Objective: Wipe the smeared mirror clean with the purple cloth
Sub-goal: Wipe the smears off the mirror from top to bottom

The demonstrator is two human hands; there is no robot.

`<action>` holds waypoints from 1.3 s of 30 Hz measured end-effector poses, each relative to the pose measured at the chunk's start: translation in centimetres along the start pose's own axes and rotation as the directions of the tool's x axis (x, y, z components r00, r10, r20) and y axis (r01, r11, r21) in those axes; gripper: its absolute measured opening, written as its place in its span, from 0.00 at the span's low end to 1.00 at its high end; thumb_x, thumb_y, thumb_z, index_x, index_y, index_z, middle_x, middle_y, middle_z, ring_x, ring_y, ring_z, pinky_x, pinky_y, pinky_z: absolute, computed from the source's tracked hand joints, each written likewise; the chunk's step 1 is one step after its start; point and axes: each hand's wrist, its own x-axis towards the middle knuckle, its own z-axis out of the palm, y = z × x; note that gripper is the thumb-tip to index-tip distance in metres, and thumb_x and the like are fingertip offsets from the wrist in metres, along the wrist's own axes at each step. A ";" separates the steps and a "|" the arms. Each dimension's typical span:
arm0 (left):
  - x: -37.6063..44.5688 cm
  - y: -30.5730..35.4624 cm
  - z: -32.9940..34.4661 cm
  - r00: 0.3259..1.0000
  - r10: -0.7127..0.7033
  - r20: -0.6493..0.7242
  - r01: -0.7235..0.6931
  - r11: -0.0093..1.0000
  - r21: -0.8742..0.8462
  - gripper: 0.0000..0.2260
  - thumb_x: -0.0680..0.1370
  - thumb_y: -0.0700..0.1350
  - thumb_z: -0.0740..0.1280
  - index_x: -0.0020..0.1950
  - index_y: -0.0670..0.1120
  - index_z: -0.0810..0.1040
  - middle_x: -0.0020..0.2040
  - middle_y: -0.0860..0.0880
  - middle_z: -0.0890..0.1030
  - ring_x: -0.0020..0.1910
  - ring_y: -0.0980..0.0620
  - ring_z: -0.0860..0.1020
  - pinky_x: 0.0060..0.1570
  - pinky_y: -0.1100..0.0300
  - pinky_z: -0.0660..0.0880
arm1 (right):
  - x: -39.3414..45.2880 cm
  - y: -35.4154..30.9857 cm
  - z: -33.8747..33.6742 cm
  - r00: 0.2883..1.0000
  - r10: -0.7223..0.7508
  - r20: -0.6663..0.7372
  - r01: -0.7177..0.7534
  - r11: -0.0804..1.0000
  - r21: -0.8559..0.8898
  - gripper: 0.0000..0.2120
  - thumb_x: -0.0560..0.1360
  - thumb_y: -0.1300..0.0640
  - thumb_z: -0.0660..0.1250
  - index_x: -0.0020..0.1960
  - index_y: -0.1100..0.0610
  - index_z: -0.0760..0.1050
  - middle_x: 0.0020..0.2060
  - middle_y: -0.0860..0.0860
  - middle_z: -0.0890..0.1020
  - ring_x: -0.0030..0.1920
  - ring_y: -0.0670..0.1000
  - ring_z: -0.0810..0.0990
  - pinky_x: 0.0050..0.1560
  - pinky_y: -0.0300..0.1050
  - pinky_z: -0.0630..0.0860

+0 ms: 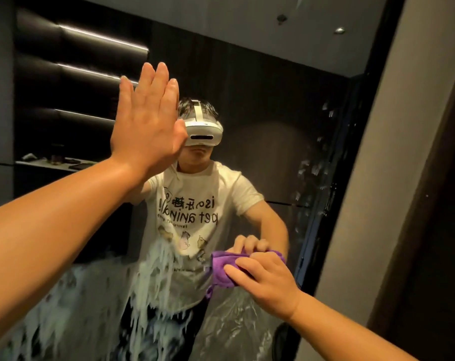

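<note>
Purple cloth (225,269) under R hand (266,280) on mirror (273,126), L hand (145,126) flat above

A purple cloth (222,269) sits lower right; whitish streaks of foam (153,277) run down the dark mirror (260,87); the reflected T-shirt (195,209) is cream with black lettering.

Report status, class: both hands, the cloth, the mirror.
Left hand flat, fingers straight, against the mirror. Right hand grips purple cloth on glass. White smears remain low left. Nothing blocking.
</note>
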 end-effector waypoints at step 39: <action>0.7 0.1 -0.2 1.000 -0.010 0.009 0.010 1.000 0.015 0.30 0.79 0.50 0.62 0.76 0.36 0.60 0.78 0.36 0.57 0.78 0.37 0.53 0.74 0.36 0.53 | 8.5 16.5 -14.6 0.708 0.344 -0.617 -0.419 0.908 0.026 0.14 0.81 0.54 0.61 0.64 0.59 0.72 0.56 0.63 0.77 0.56 0.60 0.75 0.56 0.53 0.73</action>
